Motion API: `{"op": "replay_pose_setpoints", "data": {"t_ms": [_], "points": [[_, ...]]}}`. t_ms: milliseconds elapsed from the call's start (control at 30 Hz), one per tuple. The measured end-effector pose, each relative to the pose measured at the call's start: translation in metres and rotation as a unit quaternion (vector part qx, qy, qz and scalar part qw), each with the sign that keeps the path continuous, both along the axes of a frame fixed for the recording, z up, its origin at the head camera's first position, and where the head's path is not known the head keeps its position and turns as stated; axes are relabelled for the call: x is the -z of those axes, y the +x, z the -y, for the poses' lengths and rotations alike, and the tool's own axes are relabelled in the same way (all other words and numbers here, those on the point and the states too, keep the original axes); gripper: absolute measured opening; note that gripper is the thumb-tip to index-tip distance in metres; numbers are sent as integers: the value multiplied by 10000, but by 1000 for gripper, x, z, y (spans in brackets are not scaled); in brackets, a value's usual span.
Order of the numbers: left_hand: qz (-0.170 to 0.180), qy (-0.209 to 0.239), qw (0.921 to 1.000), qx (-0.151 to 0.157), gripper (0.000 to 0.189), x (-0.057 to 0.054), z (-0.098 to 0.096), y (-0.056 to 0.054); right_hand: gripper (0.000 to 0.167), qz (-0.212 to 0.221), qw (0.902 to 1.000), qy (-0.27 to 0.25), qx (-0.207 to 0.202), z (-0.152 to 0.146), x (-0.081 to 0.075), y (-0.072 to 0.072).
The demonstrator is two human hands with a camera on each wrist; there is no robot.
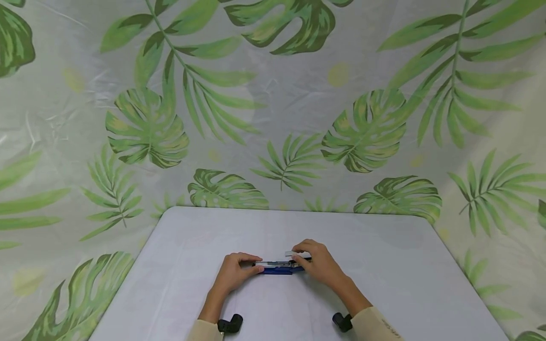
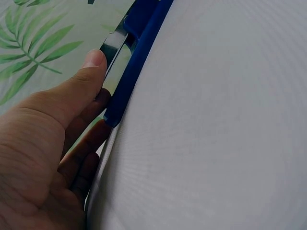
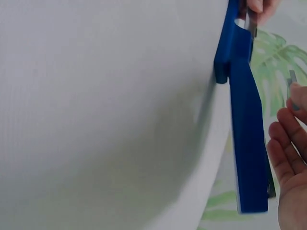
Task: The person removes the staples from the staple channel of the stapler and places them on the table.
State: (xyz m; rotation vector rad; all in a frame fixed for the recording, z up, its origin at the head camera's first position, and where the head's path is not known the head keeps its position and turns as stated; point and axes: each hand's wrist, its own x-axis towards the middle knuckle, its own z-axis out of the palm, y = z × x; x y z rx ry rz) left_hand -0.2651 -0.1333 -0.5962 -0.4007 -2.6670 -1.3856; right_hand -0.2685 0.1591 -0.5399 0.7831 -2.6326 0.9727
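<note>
Nearest the viewer, two beige sleeves reach in from the bottom, and a small black wrist camera sits on each wrist. Beyond them, the left hand grips one end of a blue stapler, its thumb on the metal rail side and its fingers round the far side. The stapler stretches between the hands, opened out, with its silvery rail showing at the left; whether it touches the table is hard to tell. The right hand, over the stapler's other end, pinches a short grey staple strip between thumb and fingertips, just past the stapler and apart from the rail. Around them spreads a white-covered table with rounded far corners. Behind it hangs a pale backdrop printed with green monstera and palm leaves.
</note>
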Motion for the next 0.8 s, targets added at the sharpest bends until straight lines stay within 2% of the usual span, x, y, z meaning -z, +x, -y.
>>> {"op": "replay_pose_setpoints", "data": {"t_ms": [333,800], "points": [[70,24,10000,11,27,-2,0,1,14,48,9999,-60,153,-23,-7,1],[95,43,9999,23,27,-3,0,2,16,-411,9978,138,504,-63,-12,7]]}}
